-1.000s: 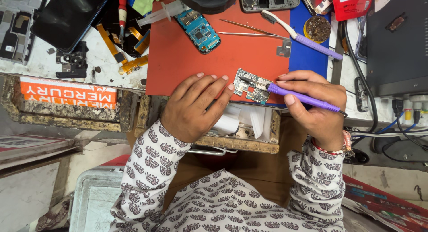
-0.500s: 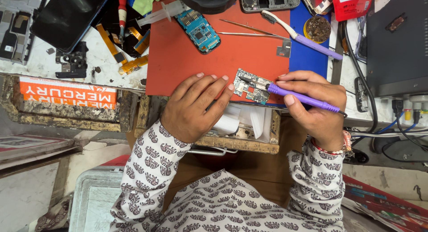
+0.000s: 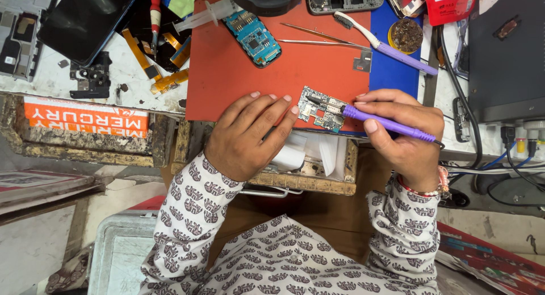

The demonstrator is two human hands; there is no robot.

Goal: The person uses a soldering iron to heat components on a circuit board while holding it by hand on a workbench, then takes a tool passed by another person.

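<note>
While the left hand (image 3: pixel 250 133) lay flat, fingertips steadying the board (image 3: pixel 321 109) at the red mat's (image 3: pixel 238 74) near edge, the right hand (image 3: pixel 406 133) gripped a purple iron (image 3: pixel 386 122) closed-fisted; a slip could have scorched fingers.

Landmark: red work mat (image 3: pixel 238 79). Small green circuit board (image 3: pixel 321 109) lies at the mat's near edge. Left hand (image 3: pixel 247 137) rests flat on that edge, fingertips just beside the board's left side. Right hand (image 3: pixel 406 130) grips a purple soldering iron (image 3: pixel 386 123), tip on the board's right half. Blue phone board (image 3: pixel 252 38) sits on the mat's far part, metal tweezers (image 3: pixel 321 37) to its right. Purple-handled brush (image 3: pixel 386 45) lies off the mat's right edge on a blue mat (image 3: pixel 392 74). Black phone (image 3: pixel 85 20) lies well left of the red mat.
</note>
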